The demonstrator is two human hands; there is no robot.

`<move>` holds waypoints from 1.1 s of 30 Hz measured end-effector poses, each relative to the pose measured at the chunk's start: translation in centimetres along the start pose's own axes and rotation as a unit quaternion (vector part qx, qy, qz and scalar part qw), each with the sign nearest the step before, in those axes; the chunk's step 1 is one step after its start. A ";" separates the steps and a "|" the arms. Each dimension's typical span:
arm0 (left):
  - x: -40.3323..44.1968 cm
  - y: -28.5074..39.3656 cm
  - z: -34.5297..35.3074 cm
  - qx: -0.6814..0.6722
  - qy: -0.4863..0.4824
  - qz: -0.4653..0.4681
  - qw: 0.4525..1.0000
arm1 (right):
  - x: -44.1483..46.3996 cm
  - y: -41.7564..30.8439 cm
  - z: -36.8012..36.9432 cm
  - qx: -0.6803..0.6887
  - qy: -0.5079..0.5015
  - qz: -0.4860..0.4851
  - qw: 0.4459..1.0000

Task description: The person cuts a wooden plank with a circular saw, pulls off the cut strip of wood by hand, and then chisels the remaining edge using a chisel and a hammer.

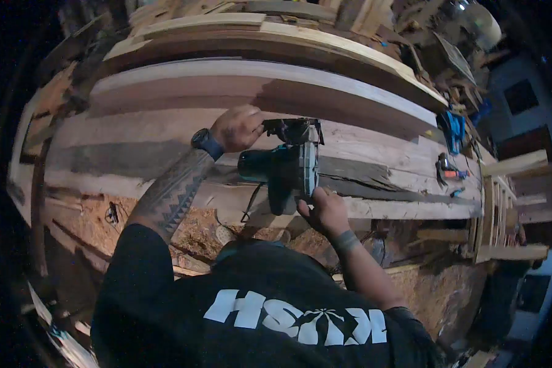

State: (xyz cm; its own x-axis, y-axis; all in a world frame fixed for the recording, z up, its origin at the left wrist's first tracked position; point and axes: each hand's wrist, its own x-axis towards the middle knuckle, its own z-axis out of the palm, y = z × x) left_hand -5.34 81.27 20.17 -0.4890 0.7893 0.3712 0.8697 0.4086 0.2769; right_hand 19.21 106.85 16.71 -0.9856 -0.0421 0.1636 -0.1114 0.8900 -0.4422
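A dark teal circular saw (pixel 279 168) is tipped up above the wooden workbench, its black base plate (pixel 291 127) on the far side. My left hand (pixel 236 129), with a watch on the wrist, is closed on the left end of that base plate. At the near right side of the saw, my right hand (pixel 326 211) has its thumb and fingers curled against the lower edge of the pale blade guard (pixel 309 167). The exact grip of the right fingers is partly hidden. A dark cord hangs below the saw's body.
Behind the saw, a long thick board (pixel 257 70) stands on edge across the workbench (pixel 122 132). To the right lie a blue tool (pixel 454 132) and a black-and-orange tool (pixel 449 172). A wooden frame (pixel 503 208) stands at the bench's right end. Sawdust (pixel 202 236) covers the floor.
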 end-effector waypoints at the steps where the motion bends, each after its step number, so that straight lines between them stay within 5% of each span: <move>1: 1.2 0.8 0.1 -0.014 -0.004 0.011 1.000 | -0.7 0.9 -0.4 -0.007 0.016 0.006 1.000; 9: 8.0 6.7 3.2 -0.082 0.131 0.115 0.981 | -4.1 8.3 -4.7 0.012 0.071 0.041 0.997; 16: 10.4 12.2 2.5 -0.032 0.126 0.136 0.982 | -5.2 9.5 -7.0 0.137 0.135 0.283 0.940; 20: 11.2 14.1 2.9 -0.023 0.139 0.099 0.985 | -6.0 8.5 -5.3 0.173 0.166 0.125 0.963; 25: 11.4 14.8 2.5 0.012 0.095 0.018 0.995 | -5.5 7.9 -5.5 0.147 0.119 0.082 0.979; 33: 9.7 16.4 4.4 -0.019 0.167 -0.069 0.983 | -6.2 7.2 -4.2 0.079 0.044 0.047 0.995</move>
State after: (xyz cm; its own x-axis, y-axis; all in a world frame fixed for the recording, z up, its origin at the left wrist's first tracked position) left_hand 4.47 97.57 24.43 -0.6023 0.5300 0.5970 0.7935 0.4789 0.3754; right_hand 25.10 115.43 16.21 -0.9785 0.0832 0.1885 -0.0451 0.8059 -0.5903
